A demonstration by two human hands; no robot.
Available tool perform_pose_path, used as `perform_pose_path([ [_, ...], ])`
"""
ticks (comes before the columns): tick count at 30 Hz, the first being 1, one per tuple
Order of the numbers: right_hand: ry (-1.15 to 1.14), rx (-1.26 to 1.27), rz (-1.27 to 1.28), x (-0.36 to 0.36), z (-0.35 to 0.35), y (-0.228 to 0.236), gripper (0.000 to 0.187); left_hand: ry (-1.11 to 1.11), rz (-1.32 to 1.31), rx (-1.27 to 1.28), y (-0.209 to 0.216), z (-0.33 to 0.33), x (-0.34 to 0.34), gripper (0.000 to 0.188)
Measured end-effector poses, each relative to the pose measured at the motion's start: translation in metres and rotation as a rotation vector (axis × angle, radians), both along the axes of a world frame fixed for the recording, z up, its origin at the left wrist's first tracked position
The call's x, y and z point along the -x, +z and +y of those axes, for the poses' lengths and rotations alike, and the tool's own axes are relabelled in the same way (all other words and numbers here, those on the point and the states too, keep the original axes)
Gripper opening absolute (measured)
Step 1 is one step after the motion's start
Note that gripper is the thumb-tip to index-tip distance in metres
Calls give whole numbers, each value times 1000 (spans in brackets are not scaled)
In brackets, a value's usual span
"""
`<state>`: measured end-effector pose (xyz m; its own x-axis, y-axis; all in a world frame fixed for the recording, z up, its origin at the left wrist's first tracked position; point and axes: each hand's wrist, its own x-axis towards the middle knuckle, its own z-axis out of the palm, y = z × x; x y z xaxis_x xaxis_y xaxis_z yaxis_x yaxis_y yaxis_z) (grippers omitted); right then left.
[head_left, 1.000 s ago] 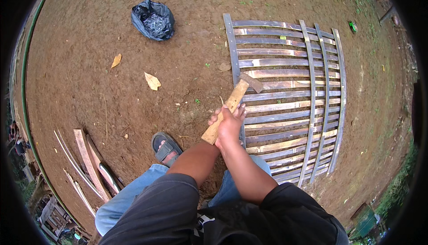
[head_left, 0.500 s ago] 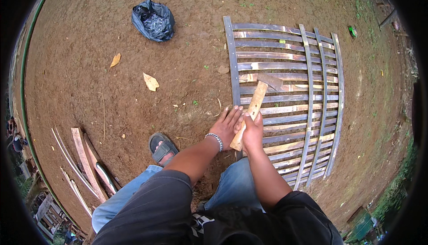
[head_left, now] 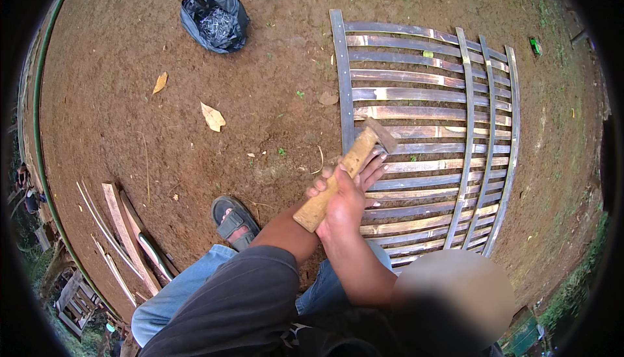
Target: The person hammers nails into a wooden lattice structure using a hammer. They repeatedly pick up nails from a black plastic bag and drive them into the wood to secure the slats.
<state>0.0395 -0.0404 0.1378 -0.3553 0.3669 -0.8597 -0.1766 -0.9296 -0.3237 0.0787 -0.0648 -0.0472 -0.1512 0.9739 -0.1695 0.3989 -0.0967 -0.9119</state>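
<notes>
My right hand (head_left: 343, 209) is closed around the wooden handle of a hatchet (head_left: 359, 153), thumb on top. Its rusty metal head points away from me, over the near left edge of a slatted bamboo panel (head_left: 390, 111). Below the handle, my left hand (head_left: 372, 174) reaches across toward the panel with its fingers spread. The right hand and the handle hide its palm and wrist; I see nothing held in the visible fingers. The panel lies on the ground, its slats crossed by several long strips, with nail heads along the left strip.
A black plastic bag (head_left: 218, 22) of nails stands open on the bare soil at the far left. Wood strips (head_left: 130, 237) lie near left, beside my sandalled foot (head_left: 235, 220). A green hose (head_left: 43, 129) runs along the left edge. A blurred round patch (head_left: 465, 285) covers the lower right.
The hatchet and right hand have shifted left and nearer. My left hand has left its place flat on the panel's edge strip and now reaches right beneath the handle. The view has moved slightly.
</notes>
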Motion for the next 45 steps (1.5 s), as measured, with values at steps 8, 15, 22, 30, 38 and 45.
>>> perform_pose_path([
  [8,61,43,53,4,2,-2,15,-107,637,118,18,1,4,99],
  [15,583,-574,-179,-67,64,-36,35,-406,3921,506,54,11,34,80],
  [22,1364,-1519,-378,-107,147,-78,40,-653,4602,482,65,10,38,79],
  [30,1201,-1853,-155,-109,164,-94,33,-601,4558,603,60,8,41,79],
  [38,1259,-1980,-172,-102,187,-86,44,-598,4540,633,64,8,42,80],
  [45,1407,-1738,-221,-77,180,-86,45,-598,4539,598,60,10,39,75],
])
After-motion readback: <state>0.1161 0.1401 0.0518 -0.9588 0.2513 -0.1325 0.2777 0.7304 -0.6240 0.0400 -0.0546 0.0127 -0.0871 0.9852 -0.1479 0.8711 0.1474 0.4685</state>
